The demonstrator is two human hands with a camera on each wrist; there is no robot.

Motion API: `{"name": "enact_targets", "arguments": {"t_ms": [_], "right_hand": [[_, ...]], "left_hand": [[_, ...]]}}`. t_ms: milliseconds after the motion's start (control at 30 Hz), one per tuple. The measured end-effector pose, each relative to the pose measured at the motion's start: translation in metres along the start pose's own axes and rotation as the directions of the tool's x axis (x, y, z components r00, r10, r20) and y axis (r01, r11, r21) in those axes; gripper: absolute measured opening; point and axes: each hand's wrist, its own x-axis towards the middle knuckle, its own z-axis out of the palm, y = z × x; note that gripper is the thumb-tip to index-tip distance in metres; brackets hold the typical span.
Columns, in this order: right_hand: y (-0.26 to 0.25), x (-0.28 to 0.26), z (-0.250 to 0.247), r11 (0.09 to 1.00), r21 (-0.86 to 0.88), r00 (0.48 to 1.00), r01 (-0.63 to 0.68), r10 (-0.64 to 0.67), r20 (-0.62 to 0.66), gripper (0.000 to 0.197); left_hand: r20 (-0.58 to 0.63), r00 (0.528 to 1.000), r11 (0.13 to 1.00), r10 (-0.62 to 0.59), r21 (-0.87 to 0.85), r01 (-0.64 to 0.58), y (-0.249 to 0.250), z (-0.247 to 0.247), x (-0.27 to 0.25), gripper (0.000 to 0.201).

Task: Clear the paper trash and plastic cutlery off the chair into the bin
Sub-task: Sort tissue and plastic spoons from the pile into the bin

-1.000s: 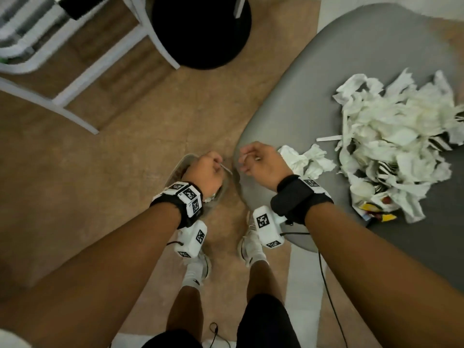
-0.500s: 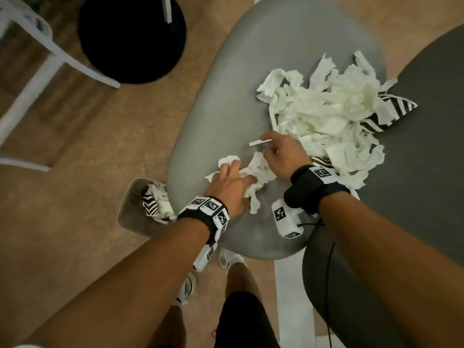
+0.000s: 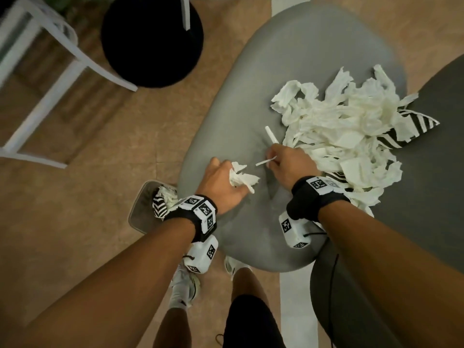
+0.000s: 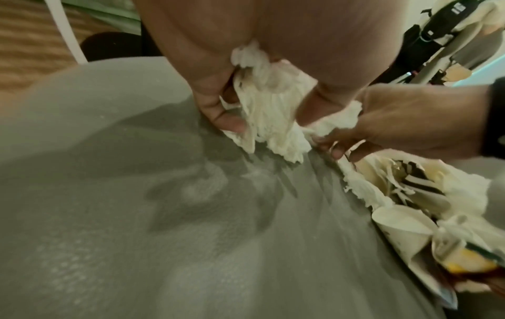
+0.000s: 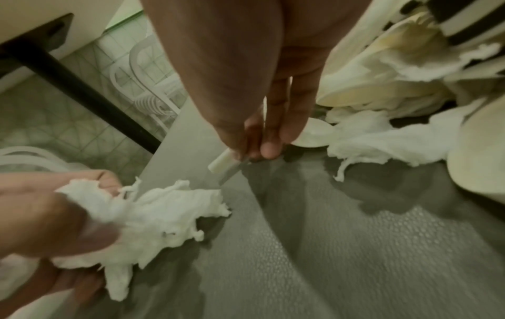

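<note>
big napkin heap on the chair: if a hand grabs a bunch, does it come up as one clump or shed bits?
Probably sheds: the napkin heap is loose torn strips, not one wad. Likely light and floppy, like the crumpled tissue drooping from the left hand. Stiffer plastic pieces buried inside may slip out.

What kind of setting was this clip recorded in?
Probably a café or casual eating area, though that is a guess. A grey padded chair carries a heap of crumpled napkins, a round black table base stands on the tan floor, and a small bin sits beside the chair.

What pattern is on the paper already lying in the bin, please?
Black-and-white stripes on the paper in the bin; head view shows it best.
</note>
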Motion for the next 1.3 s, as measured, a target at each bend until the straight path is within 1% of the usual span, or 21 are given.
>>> {"name": "enact_targets", "arguments": {"t_ms": [33,67,133,167,267,300,367,433,500,533,633,667,733,800,833,933,1033,1100,1133,1233,1300], "right_hand": [[-0.003,-0.001,-0.001,1.0,-0.007,1.0,0.02,-0.02,-0.016,0.008],[-0.006,-0.003,-0.001,0.999,-0.009,0.998,0.047,-0.047,-0.035,0.008],[-0.011,-0.004,0.0,0.994,-0.02,0.99,0.11,-0.111,-0.087,0.01],[-0.014,-0.004,0.0,0.991,-0.023,0.984,0.133,-0.135,-0.118,0.012],[-0.027,-0.007,-0.001,0.984,0.005,0.966,0.176,-0.172,-0.191,0.016],[-0.031,-0.009,-0.002,0.982,0.034,0.964,0.184,-0.174,-0.203,0.016],[-0.042,-0.014,-0.002,0.972,0.107,0.959,0.211,-0.185,-0.212,0.013],[-0.051,-0.018,-0.001,0.957,0.169,0.955,0.238,-0.198,-0.221,0.011],[-0.059,-0.023,-0.001,0.941,0.217,0.95,0.261,-0.211,-0.229,0.01],[-0.063,-0.026,0.0,0.933,0.238,0.948,0.272,-0.217,-0.232,0.01],[-0.075,-0.033,0.002,0.915,0.288,0.946,0.282,-0.215,-0.243,0.011],[-0.078,-0.034,0.003,0.911,0.3,0.946,0.282,-0.212,-0.245,0.011],[-0.086,-0.037,0.005,0.909,0.316,0.95,0.271,-0.199,-0.242,0.012],[-0.093,-0.04,0.009,0.904,0.341,0.953,0.257,-0.179,-0.243,0.013],[-0.098,-0.042,0.012,0.897,0.36,0.953,0.256,-0.171,-0.25,0.014],[-0.118,-0.05,0.022,0.871,0.419,0.949,0.255,-0.144,-0.279,0.016],[-0.144,-0.061,0.036,0.843,0.465,0.946,0.27,-0.144,-0.29,0.016],[-0.163,-0.068,0.047,0.81,0.509,0.943,0.291,-0.152,-0.297,0.014],[-0.171,-0.072,0.053,0.799,0.523,0.943,0.297,-0.158,-0.294,0.013],[-0.197,-0.082,0.071,0.796,0.515,0.941,0.319,-0.203,-0.269,0.013],[-0.21,-0.087,0.085,0.812,0.489,0.944,0.318,-0.226,-0.239,0.014]], "left_hand": [[0.009,1.0,0.999,0.012,0.048,-0.012,-0.002,0.001,-0.002,0.043],[0.021,0.999,0.992,0.036,0.121,-0.039,-0.003,0.001,-0.004,0.043],[0.032,0.993,0.964,0.113,0.238,-0.117,-0.008,0.001,-0.007,0.029],[0.035,0.988,0.957,0.151,0.246,-0.155,-0.01,0.0,-0.008,0.033],[0.051,0.972,0.946,0.228,0.226,-0.233,-0.017,0.003,-0.012,0.069],[0.049,0.965,0.929,0.257,0.262,-0.261,-0.017,0.004,-0.013,0.073],[0.045,0.959,0.882,0.28,0.382,-0.276,-0.022,0.004,-0.018,0.065],[-0.005,0.956,0.829,0.292,0.501,-0.251,-0.027,0.001,-0.022,0.056],[-0.055,0.954,0.808,0.296,0.548,-0.219,-0.028,-0.002,-0.026,0.049],[-0.039,0.958,0.804,0.283,0.554,-0.215,-0.029,-0.002,-0.028,0.046],[0.09,0.963,0.82,0.256,0.506,-0.266,-0.031,-0.002,-0.031,0.047],[0.101,0.957,0.843,0.273,0.454,-0.288,-0.034,-0.004,-0.033,0.046],[0.083,0.952,0.9,0.294,0.311,-0.305,-0.04,-0.009,-0.038,0.036],[0.02,0.97,0.954,0.242,0.18,-0.241,-0.047,-0.02,-0.047,0.018],[-0.017,0.983,0.974,0.183,0.14,-0.179,-0.053,-0.026,-0.051,0.011],[-0.125,0.992,0.991,0.005,0.13,0.011,-0.08,-0.05,-0.065,0.003],[-0.191,0.968,0.973,-0.16,0.134,0.187,-0.123,-0.068,-0.078,0.015],[-0.167,0.949,0.958,-0.266,0.062,0.28,-0.154,-0.071,-0.082,0.026],[-0.15,0.935,0.946,-0.323,-0.007,0.325,-0.169,-0.07,-0.083,0.034],[-0.142,0.891,0.887,-0.432,-0.244,0.391,-0.205,-0.063,-0.085,0.05],[-0.091,0.89,0.865,-0.446,-0.3,0.403,-0.222,-0.057,-0.085,0.057]]}}
